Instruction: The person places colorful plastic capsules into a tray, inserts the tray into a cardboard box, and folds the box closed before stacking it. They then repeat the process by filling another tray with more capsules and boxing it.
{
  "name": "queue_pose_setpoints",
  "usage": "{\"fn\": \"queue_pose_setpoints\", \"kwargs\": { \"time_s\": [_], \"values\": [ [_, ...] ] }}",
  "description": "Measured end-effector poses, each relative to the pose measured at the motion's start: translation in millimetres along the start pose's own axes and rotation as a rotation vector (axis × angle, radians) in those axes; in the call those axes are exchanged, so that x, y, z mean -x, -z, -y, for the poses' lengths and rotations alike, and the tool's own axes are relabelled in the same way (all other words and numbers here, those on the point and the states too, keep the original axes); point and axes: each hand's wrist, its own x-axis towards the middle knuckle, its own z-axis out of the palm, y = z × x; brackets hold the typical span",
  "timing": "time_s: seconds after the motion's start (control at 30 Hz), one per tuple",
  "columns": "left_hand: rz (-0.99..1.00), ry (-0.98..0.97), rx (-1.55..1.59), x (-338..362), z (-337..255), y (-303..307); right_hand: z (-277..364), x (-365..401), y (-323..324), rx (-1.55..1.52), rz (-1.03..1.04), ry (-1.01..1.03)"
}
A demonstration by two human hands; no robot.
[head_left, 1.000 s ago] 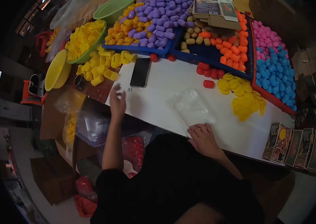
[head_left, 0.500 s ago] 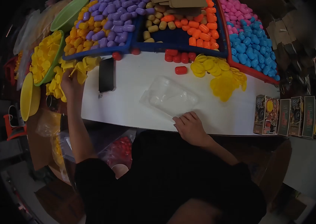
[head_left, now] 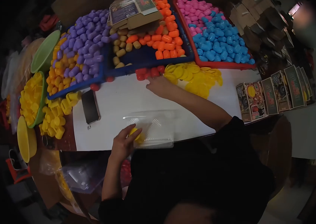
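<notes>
Left hand [head_left: 122, 143]: fingers curled round a yellow piece [head_left: 137, 135], held at the near-left corner of the clear tray [head_left: 159, 127].
Clear tray: flat at the table's near edge, close to the body, probably so that either hand reaches it.
Right hand [head_left: 158, 85]: stretched palm down over the white table [head_left: 120, 100], fingertips at the red capsules [head_left: 148, 72], beside the yellow discs [head_left: 195, 76]; whether it grips one, I cannot tell.
Phone [head_left: 90, 106]: left of the tray, apart.
Blue bin [head_left: 145, 58]: colour-sorted capsules, along the far side.

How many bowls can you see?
3, all on the left: a green bowl beside the purple capsules, a second green bowl holding yellow pieces, a yellow bowl nearest. More may be hidden.
</notes>
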Motion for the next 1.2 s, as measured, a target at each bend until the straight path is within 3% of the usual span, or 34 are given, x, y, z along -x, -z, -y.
{"fn": "queue_pose_setpoints", "kwargs": {
  "time_s": [0.1, 0.17, 0.23, 0.27, 0.33, 0.4, 0.43, 0.47, 0.5, 0.57, 0.63, 0.7, 0.77, 0.83, 0.9, 1.03, 1.13, 1.2],
  "values": [
    [0.084, 0.102, 0.2, 12.3, -17.8, -4.6, -10.9, 5.6, -12.7, -0.047, -0.018, -0.004],
    [-0.071, 0.052, 0.259, 24.3, -19.7, -25.1, -15.1, 13.4, -5.3, -0.103, -0.043, -0.035],
    [-0.162, 0.059, 0.28, 32.6, -24.5, -45.7, -20.9, 28.3, 20.8, -0.447, -0.055, -0.153],
    [-0.255, 0.073, 0.297, 33.1, -25.9, -52.4, -28.0, 35.0, 37.5, -0.439, -0.051, -0.159],
    [-0.247, 0.082, 0.267, 27.9, -25.6, -55.9, -46.2, 49.4, 68.9, -0.543, -0.314, -0.197],
    [-0.35, 0.188, 0.252, 24.8, -18.2, -72.2, -85.2, 49.9, 84.1, -0.505, -0.553, -0.289],
    [-0.355, 0.187, 0.26, 14.6, -17.4, -70.9, -111.4, 48.9, 94.3, -0.482, -0.55, -0.409],
    [-0.384, 0.312, 0.294, 1.1, -18.6, -65.4, -140.4, 46.9, 102.9, -0.458, -0.548, -0.531],
    [-0.411, 0.436, 0.327, -9.9, -17.7, -62.2, -171.4, 42.7, 105.9, -0.362, -0.594, -0.588],
    [-0.469, 0.47, 0.362, -23.4, -6.9, -63.2, -225.0, 29.6, 107.8, -0.257, -0.639, -0.643],
    [-0.527, 0.508, 0.394, -31.5, 4.0, -62.0, -266.4, 13.8, 104.8, -0.254, -0.344, -0.772],
    [-0.427, 0.329, 0.343, -29.5, 10.1, -58.7, -306.7, -6.7, 76.4, -0.186, -0.305, -0.713],
    [-0.414, 0.318, 0.349, -29.3, 12.3, -58.6, -337.7, -26.8, 42.5, -0.125, -0.272, -0.647],
    [-0.407, 0.302, 0.348, -30.0, 13.8, -58.6, -363.9, -48.4, 11.6, -0.069, -0.057, -0.709],
    [-0.403, 0.313, 0.342, -31.5, 13.0, -59.6, -417.2, -62.5, -55.7, -0.068, 0.014, -0.771],
    [-0.4, 0.347, 0.335, -31.4, 10.0, -59.1, -405.3, -98.0, -45.5, -0.151, 0.278, -0.858],
    [-0.397, 0.35, 0.333, -36.4, 9.2, -59.5, -376.3, -75.8, 4.6, -0.193, 0.287, -0.831],
    [-0.391, 0.346, 0.335, -34.1, 10.8, -59.9, -364.1, -68.7, 0.9, -0.119, 0.203, -0.811]
  ]
}}
